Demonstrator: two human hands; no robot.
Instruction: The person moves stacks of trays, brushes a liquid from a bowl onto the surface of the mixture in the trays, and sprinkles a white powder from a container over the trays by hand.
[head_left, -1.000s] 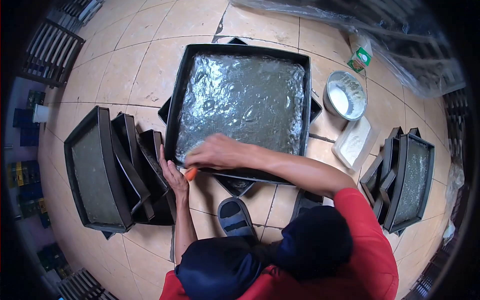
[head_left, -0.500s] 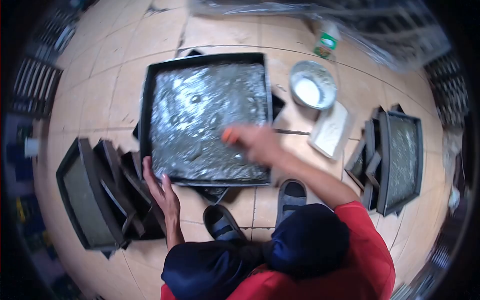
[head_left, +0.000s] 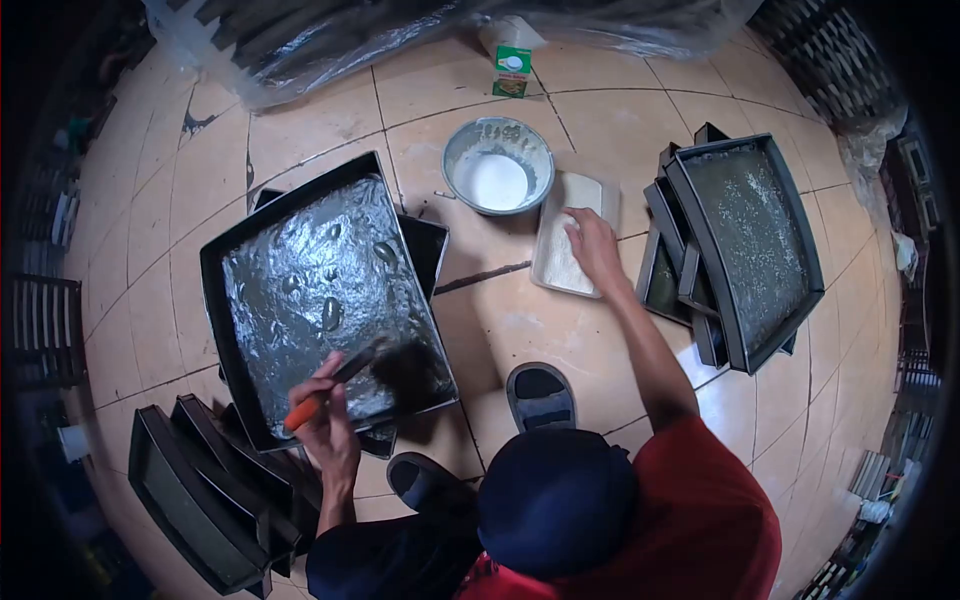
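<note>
A dark square tray (head_left: 300, 290), lined with wet, shiny grey-green material, lies tilted on other trays at the left. My left hand (head_left: 328, 415) is over its lower edge, wrapped round the orange handle of a tool (head_left: 350, 368) whose dark end points up and right over the tray. To the right, my right hand (head_left: 592, 245) reaches into a shallow white container (head_left: 565, 275) of white powder, fingertips on the powder; what they hold is hidden. Beside that container stands a metal bowl (head_left: 515, 200) with white contents.
Stacked dark trays stand at the right (head_left: 750, 250) and lower left (head_left: 190, 500). A green and white carton (head_left: 512, 72) is near the plastic sheeting (head_left: 330, 50) at the top. Sandals (head_left: 541, 397) and a dark cap (head_left: 556, 503) show below.
The orange-handled tool has passed from my right hand to my left. My right hand has moved from above the tray to the powder container. The view has shifted, and the tray appears rotated.
</note>
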